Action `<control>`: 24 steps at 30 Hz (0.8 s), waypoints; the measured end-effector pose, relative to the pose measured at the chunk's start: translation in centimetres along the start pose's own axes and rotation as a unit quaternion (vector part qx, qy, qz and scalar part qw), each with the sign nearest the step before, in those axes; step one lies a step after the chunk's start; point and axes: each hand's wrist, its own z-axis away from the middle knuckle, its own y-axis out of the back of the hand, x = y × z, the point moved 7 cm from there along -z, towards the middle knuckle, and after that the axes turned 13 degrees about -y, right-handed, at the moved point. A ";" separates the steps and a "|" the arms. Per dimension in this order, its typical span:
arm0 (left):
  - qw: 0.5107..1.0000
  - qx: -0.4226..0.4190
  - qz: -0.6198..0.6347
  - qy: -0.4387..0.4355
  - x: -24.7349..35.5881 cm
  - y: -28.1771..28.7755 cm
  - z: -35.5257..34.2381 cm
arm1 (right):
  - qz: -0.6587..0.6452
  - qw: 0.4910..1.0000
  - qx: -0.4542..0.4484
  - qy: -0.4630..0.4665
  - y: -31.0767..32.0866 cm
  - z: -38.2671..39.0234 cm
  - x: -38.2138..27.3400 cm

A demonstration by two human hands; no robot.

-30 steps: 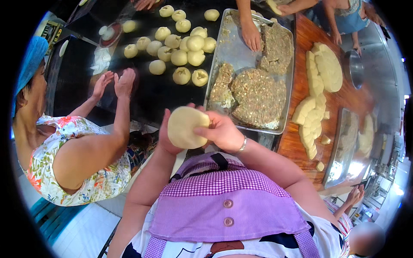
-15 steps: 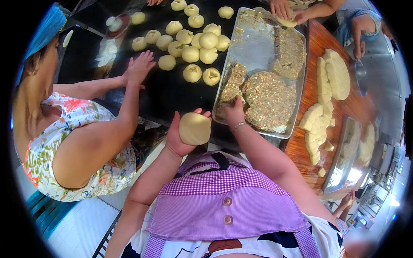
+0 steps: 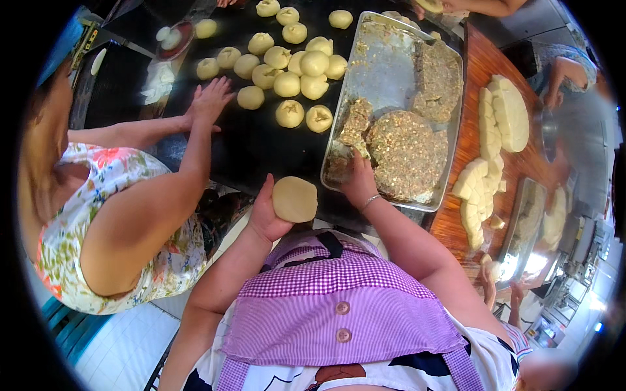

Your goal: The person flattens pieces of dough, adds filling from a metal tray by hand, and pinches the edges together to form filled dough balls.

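A flat round disc of pale dough [image 3: 295,200] rests on my left hand [image 3: 266,218], the thumb along its left edge and most fingers hidden under it. My right hand [image 3: 359,182] reaches into the metal tray [image 3: 396,73], fingers pressed into the near end of a small chunk of coarse, nutty filling [image 3: 356,123]. Beside that hand lies a big rounded mound of the same filling [image 3: 407,153]; a rectangular slab [image 3: 438,75] sits farther back in the tray.
Several dough balls [image 3: 287,85] cover the black tabletop. Left of me, a co-worker's hands [image 3: 210,104] rest near them. On the wooden table [image 3: 473,124] at right are cut dough pieces [image 3: 479,189] and a long metal tray [image 3: 521,228]. Another person's arm shows at the top.
My right hand's fingers have shifted slightly on the filling chunk. My left fingertips no longer show past the dough disc. The hands at the top have moved up toward the picture's edge.
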 end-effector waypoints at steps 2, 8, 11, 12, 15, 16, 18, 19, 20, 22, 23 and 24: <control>1.000 -0.003 0.010 0.001 0.0 -0.5 0.0 | 0.041 0.995 0.048 0.079 -0.2 0.1 -0.3; 0.999 -0.031 0.011 -0.015 0.1 -2.7 -0.4 | 0.085 0.992 -0.015 0.092 -2.3 -2.1 -0.4; 0.999 -0.043 -0.012 -0.030 0.2 -3.4 -1.2 | 0.071 0.995 -0.018 0.069 0.2 -0.8 -2.7; 0.998 -0.048 -0.022 -0.034 0.0 -3.6 -1.7 | 0.059 0.997 -0.017 0.055 2.1 0.1 -4.0; 0.997 -0.058 -0.045 -0.011 -1.7 -3.6 -3.4 | 0.087 0.995 -0.034 0.044 7.5 2.9 -8.1; 0.996 -0.067 -0.057 -0.005 -2.5 -4.3 -3.9 | 0.107 0.991 -0.032 0.079 8.9 4.0 -9.4; 0.993 -0.088 -0.084 0.010 -4.5 -6.0 -4.6 | 0.142 0.975 -0.027 0.167 10.6 5.5 -11.0; 0.989 -0.114 -0.098 0.010 -5.5 -7.2 -4.7 | 0.170 0.967 -0.009 0.187 11.1 6.0 -11.1; 0.984 -0.140 -0.111 0.010 -6.6 -8.6 -4.7 | 0.199 0.958 0.009 0.206 11.5 6.5 -11.3; 0.976 -0.170 -0.135 0.010 -8.4 -10.5 -4.6 | 0.249 0.943 0.030 0.220 12.5 7.1 -11.4; 0.974 -0.177 -0.143 0.009 -9.2 -11.3 -4.6 | 0.245 0.950 0.004 0.193 13.4 7.2 -11.3; 0.972 -0.181 -0.152 0.007 -9.7 -11.9 -4.6 | 0.240 0.956 -0.024 0.167 14.5 7.3 -11.6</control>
